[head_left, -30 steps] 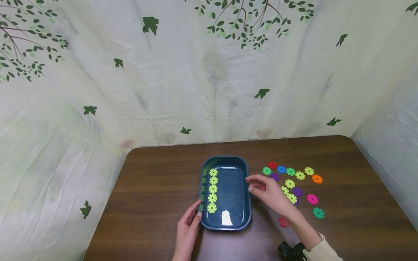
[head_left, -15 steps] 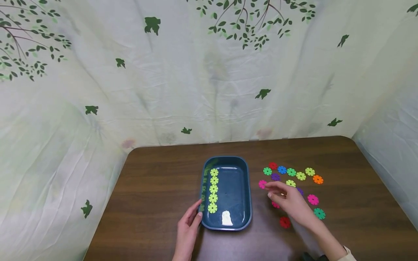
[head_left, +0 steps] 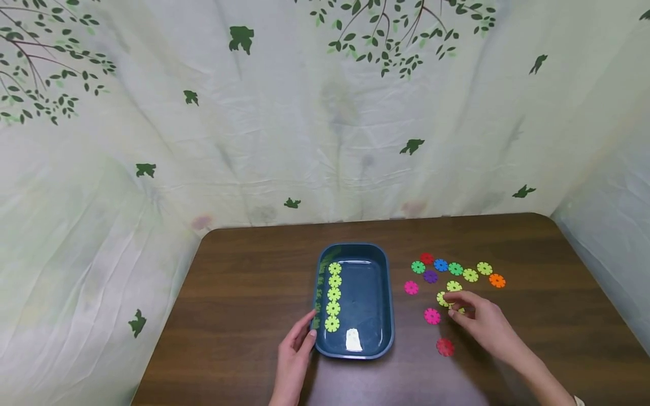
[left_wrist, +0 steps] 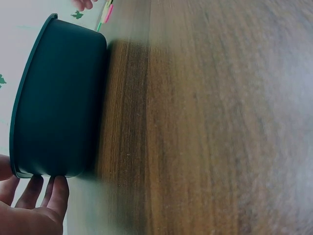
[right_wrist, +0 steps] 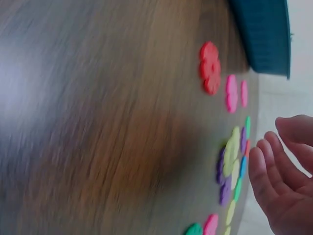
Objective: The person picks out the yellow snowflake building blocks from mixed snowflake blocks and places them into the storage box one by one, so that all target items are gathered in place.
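Observation:
A blue rectangular tray lies on the table; inside, along its left side, several yellow-green snowflake-shaped interlocking discs form a straight column. My left hand holds the tray at its left side; in the left wrist view its fingertips press the outer wall below the rim. To the right of the tray, my right hand hovers over a cluster of yellow-green discs, partly hiding them. Thumb and fingers are apart, with nothing between them, as the right wrist view shows.
Loose discs surround the right hand: pink, red, purple, blue, green and orange. Behind the brown table hangs a white curtain with leaf and bird prints.
My right hand has moved from the tray's right rim rightward to the yellow-green cluster, uncovering the pink discs. The left hand stays on the tray, and the column of discs looks the same.

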`<state>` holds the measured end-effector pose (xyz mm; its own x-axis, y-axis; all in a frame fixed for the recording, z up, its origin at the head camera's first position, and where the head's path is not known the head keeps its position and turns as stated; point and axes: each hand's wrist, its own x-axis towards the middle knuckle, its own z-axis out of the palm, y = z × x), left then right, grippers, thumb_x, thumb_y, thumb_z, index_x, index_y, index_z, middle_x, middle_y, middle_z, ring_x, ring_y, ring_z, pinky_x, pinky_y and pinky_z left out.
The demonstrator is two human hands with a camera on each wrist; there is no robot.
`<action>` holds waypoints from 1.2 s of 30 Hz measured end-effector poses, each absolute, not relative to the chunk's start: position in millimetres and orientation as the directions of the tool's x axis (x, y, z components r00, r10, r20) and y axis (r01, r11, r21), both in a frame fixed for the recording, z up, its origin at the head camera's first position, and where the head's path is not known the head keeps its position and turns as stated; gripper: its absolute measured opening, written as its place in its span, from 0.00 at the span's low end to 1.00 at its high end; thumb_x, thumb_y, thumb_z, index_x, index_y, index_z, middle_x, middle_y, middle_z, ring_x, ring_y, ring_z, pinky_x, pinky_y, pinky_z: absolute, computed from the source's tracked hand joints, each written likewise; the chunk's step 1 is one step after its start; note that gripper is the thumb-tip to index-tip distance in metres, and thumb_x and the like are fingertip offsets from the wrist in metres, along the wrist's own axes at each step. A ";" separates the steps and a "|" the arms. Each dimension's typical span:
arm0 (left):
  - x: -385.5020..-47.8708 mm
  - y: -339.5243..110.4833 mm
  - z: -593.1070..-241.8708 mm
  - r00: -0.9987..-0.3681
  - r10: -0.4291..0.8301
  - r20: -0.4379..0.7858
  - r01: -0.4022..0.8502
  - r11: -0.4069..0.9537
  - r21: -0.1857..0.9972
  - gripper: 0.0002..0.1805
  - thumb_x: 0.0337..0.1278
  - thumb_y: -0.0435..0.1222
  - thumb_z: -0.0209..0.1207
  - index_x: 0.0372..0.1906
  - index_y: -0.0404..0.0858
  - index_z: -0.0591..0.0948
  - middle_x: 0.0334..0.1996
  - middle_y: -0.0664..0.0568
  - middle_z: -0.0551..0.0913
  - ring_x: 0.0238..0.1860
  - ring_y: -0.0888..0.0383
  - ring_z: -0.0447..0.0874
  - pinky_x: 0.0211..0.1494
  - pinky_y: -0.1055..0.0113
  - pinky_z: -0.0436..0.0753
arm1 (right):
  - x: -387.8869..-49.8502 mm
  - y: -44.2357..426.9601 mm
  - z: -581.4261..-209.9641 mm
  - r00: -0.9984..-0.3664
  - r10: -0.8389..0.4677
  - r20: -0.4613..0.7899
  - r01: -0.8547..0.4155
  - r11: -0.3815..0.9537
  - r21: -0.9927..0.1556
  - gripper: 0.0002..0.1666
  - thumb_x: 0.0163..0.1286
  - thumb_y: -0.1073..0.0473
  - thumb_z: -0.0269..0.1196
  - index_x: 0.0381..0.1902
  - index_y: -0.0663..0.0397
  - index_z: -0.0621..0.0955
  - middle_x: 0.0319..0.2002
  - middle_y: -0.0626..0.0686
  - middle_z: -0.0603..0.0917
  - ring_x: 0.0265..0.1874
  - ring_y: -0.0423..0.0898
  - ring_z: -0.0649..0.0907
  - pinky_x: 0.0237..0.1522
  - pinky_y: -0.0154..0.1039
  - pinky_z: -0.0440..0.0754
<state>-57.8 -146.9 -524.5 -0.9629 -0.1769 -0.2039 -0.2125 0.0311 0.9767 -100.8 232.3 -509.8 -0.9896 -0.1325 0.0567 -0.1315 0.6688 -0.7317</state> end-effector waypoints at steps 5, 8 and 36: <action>-57.8 -147.0 -524.3 -0.962 -0.182 -0.202 -0.211 0.031 0.977 0.21 0.68 0.30 0.55 0.64 0.40 0.77 0.66 0.46 0.73 0.68 0.48 0.67 0.67 0.55 0.69 | -105.7 240.9 -508.5 -0.989 -0.145 0.029 -0.124 0.709 -0.694 0.21 0.60 0.67 0.70 0.52 0.55 0.82 0.41 0.48 0.84 0.36 0.44 0.80 0.35 0.34 0.82; -57.9 -147.4 -525.5 -0.964 -0.178 -0.196 -0.204 0.029 0.979 0.21 0.67 0.29 0.55 0.64 0.40 0.78 0.65 0.46 0.73 0.68 0.49 0.67 0.66 0.58 0.70 | -108.1 244.2 -509.1 -0.987 -0.160 0.030 -0.138 0.732 -0.667 0.21 0.58 0.68 0.71 0.51 0.56 0.83 0.42 0.49 0.83 0.37 0.46 0.79 0.36 0.38 0.81; -58.0 -147.2 -526.0 -0.963 -0.186 -0.197 -0.206 0.033 0.978 0.21 0.67 0.31 0.56 0.64 0.41 0.78 0.66 0.47 0.73 0.68 0.50 0.66 0.67 0.56 0.69 | -114.7 247.0 -520.1 -0.970 -0.239 0.039 -0.219 0.796 -0.564 0.20 0.51 0.69 0.75 0.44 0.56 0.86 0.40 0.46 0.79 0.38 0.46 0.81 0.39 0.45 0.82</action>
<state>-58.0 -147.2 -526.0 -0.9627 -0.1856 -0.1968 -0.2063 0.0330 0.9779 -114.7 247.0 -520.1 -0.9702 -0.2390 0.0387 -0.2187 0.7962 -0.5641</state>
